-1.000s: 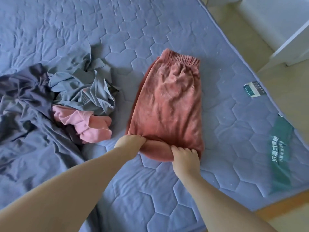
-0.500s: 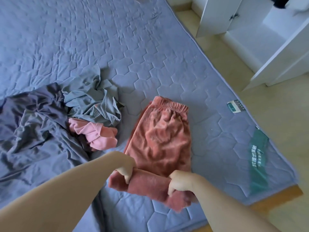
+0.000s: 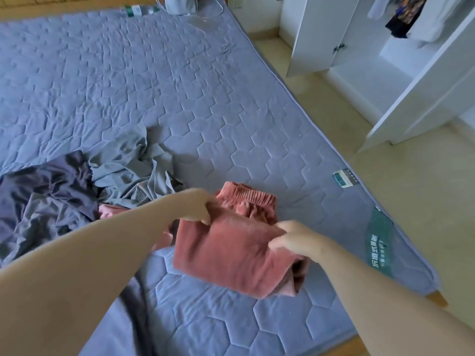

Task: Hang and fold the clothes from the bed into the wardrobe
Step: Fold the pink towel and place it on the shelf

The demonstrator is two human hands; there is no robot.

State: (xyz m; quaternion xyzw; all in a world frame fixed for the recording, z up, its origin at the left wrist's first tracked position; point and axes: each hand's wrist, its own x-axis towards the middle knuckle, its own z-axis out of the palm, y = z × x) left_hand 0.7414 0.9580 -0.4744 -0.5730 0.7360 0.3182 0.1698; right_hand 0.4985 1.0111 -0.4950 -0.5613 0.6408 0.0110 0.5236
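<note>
Terracotta fleece trousers [image 3: 231,253] at 6 o'clock on the bed [image 3: 180,98], half folded. Left hand [image 3: 198,205] pinches the folded edge's left corner, right hand [image 3: 295,240] grips its right corner. Looks soft, floppy, light, not slippery; best held at both fold corners. Wardrobe [image 3: 385,73] at 2 o'clock.

A heap of grey and dark clothes [image 3: 77,191] is crowding the bed's [image 3: 154,80] left edge. The bed's middle and far half are lying bare. Along its right edge, floor [image 3: 385,201] is running open to the wardrobe [image 3: 385,86], whose swung-out doors [image 3: 316,34] are flanking the opening.
</note>
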